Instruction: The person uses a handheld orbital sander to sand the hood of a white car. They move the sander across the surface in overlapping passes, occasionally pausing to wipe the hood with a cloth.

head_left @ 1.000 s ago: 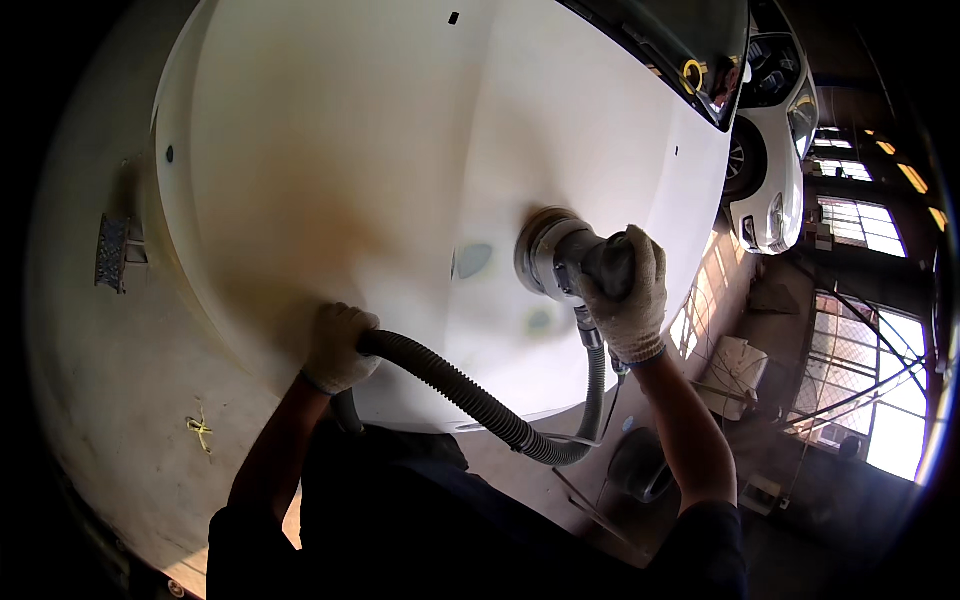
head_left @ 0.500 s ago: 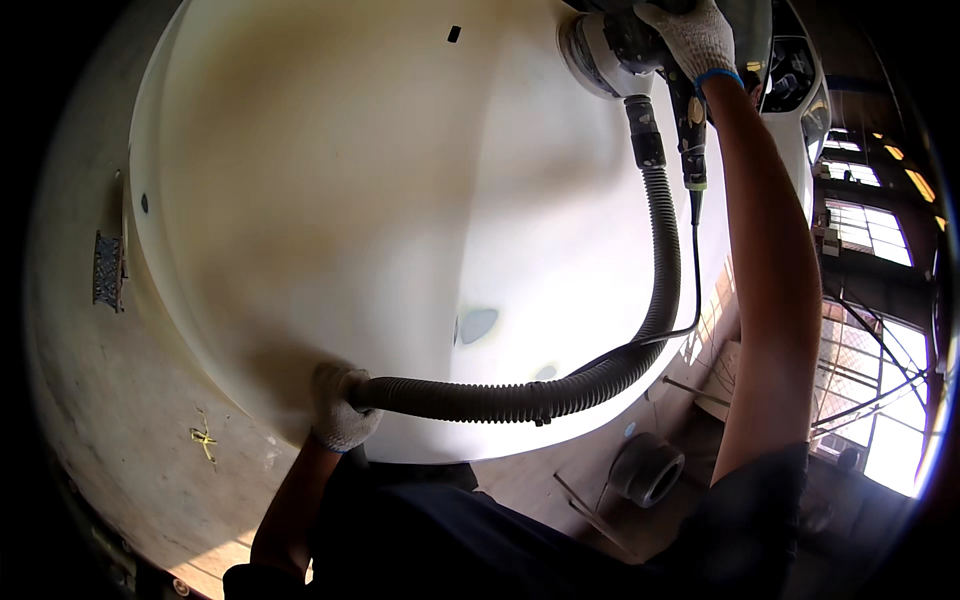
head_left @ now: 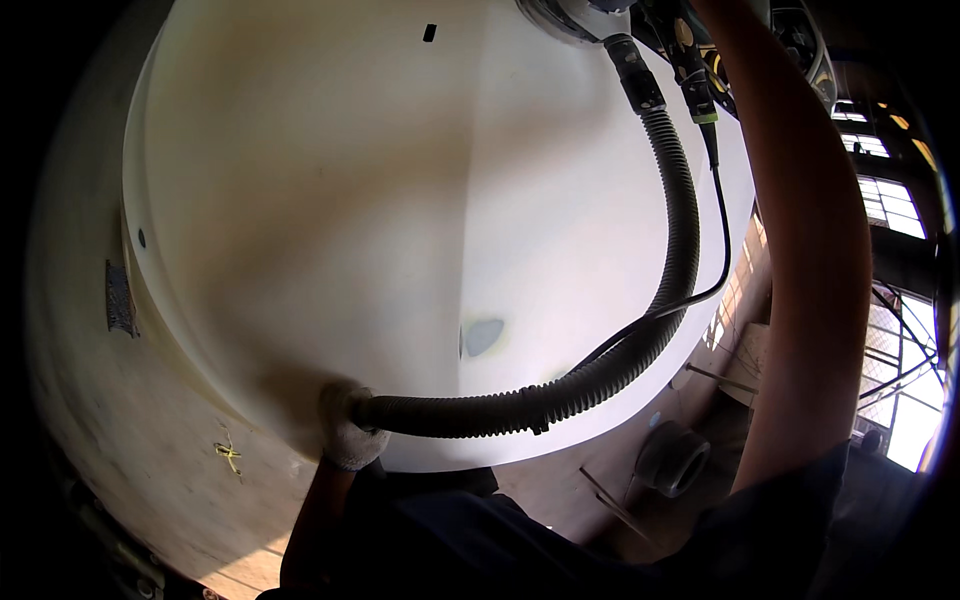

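My left hand, in a white knit glove, is closed around a grey ribbed vacuum hose at the near edge of a large white panel. From there the hose curves right and up to a round power sander, cut off by the top edge. The sander's visible rim rests at the panel's far part. A black power cord hangs from its handle and crosses over the hose. My right forearm reaches up past the sander's handle; the hand itself lies beyond the top edge.
The panel has a grey patch right of its centre crease and a small dark slot. On the floor are a tire at lower right, a yellow scrap and a grey mesh-like piece at left. Windows stand at right.
The sander and my right arm have shifted up, taking my right hand out of the picture. The hose has swung with them; my left hand keeps its hold.
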Tool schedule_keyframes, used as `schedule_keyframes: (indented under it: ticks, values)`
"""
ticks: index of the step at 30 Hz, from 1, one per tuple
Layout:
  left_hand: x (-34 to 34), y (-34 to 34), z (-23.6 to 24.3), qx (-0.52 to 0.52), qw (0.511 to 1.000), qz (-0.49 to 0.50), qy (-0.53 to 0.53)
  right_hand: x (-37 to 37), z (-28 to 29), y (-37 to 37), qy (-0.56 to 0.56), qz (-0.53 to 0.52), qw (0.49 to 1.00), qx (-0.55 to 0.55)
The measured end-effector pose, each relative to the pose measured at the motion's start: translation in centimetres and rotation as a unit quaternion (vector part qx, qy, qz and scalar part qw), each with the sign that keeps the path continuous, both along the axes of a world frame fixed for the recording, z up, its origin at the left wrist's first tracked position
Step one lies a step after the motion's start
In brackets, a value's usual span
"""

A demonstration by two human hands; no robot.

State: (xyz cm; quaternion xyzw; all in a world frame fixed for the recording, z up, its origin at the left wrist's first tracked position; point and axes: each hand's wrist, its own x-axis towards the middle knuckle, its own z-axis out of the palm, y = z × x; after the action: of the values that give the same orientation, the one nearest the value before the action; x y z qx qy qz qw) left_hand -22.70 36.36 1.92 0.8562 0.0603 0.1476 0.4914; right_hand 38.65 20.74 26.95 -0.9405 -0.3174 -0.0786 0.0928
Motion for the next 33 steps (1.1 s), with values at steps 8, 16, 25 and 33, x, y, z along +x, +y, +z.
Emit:
schedule_keyframes:
  ticks: [8,16,25,33]
  values:
    - [0.1,-0.1,0.1,0.043,0.999,-0.022,0.022,2.9,1.2,-12.0,0.04,-0.048,0.998,0.007]
    - [0.6,-0.3,0.1,0.079,0.996,-0.023,0.036,10.0,0.5,-30.0,0.06,-0.162,0.985,0.011]
    - [0.6,0.1,0.1,0.092,0.994,-0.017,0.058,13.1,-0.2,-37.3,0.013,-0.284,0.959,-0.014]
    - [1.4,0.4,0.5,0.098,0.995,-0.029,0.019,9.1,0.3,-28.8,0.007,-0.186,0.982,0.002]
